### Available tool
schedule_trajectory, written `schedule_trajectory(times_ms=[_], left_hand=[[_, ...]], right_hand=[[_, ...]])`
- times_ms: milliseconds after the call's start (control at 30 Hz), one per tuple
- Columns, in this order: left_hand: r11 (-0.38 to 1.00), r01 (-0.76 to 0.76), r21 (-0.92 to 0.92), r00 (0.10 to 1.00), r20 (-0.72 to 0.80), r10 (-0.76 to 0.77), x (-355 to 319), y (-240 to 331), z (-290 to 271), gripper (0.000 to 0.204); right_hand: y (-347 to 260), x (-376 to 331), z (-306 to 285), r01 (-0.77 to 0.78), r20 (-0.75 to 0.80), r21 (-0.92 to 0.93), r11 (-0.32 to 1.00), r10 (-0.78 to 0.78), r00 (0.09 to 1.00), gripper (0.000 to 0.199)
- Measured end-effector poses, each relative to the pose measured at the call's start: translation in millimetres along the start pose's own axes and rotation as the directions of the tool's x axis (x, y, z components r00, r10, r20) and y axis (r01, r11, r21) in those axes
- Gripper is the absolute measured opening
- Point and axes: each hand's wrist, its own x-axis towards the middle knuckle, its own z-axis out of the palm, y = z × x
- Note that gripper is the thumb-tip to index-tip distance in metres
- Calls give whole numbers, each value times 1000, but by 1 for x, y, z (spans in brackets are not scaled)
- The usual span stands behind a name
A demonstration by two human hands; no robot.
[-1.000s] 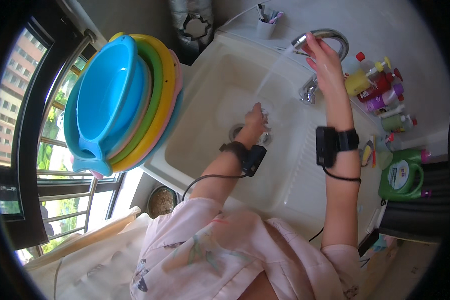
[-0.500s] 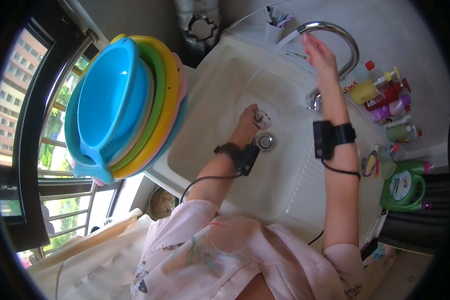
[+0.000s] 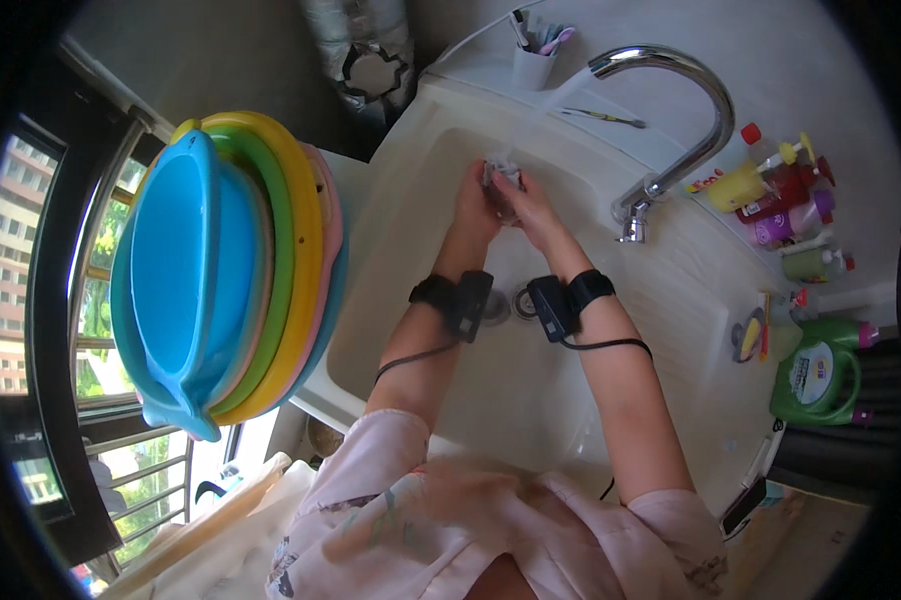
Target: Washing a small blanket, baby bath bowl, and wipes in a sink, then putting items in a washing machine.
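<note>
My left hand [image 3: 476,208] and my right hand [image 3: 539,212] meet over the far part of a white sink [image 3: 501,400]. Between them is a small, wet, whitish bundle with darker marks [image 3: 504,174], which looks like cloth. Both hands are closed around it, and the fingers partly hide it. A stream of water [image 3: 549,108] runs from the curved chrome faucet [image 3: 716,95] down onto the bundle. Each wrist wears a strapped black device with a cable. Below the hands, the drain [image 3: 524,303] is partly covered by the right wrist's device.
Stacked colourful basins [image 3: 181,270] stand at the left by the window. A cup of toothbrushes [image 3: 535,68] and a loose toothbrush [image 3: 611,118] are on the far ledge. Several bottles [image 3: 771,190] and a green jug [image 3: 816,380] line the right side.
My right hand has come down from the faucet spout to the bundle. My left hand has lifted the bundle from near the drain, up and away into the water stream.
</note>
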Motion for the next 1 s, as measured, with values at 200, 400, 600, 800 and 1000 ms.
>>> schedule_trajectory(times_ms=[200, 400, 600, 800, 1000], left_hand=[[960, -76, 270, 996, 67, 61, 1, 6, -19, 49], [988, -40, 148, 977, -200, 70, 1, 23, -58, 63], [999, -41, -30, 980, -195, 34, 18, 4, -44, 55], [974, -226, -11, 974, -8, 226, 45, -17, -25, 34], [921, -311, 234, 923, -158, 352, 24, -1, -11, 31]], right_hand=[[37, 64, -25, -146, 244, 378, 914, 54, 968, 38], [28, 71, 6, -173, 199, 449, 877, 91, 976, 32], [29, 86, -8, -175, 305, 366, 914, 60, 950, 28], [31, 82, -1, 14, 79, 414, 910, -51, 996, 37], [21, 85, -1, -79, 173, 344, 936, 20, 985, 32]])
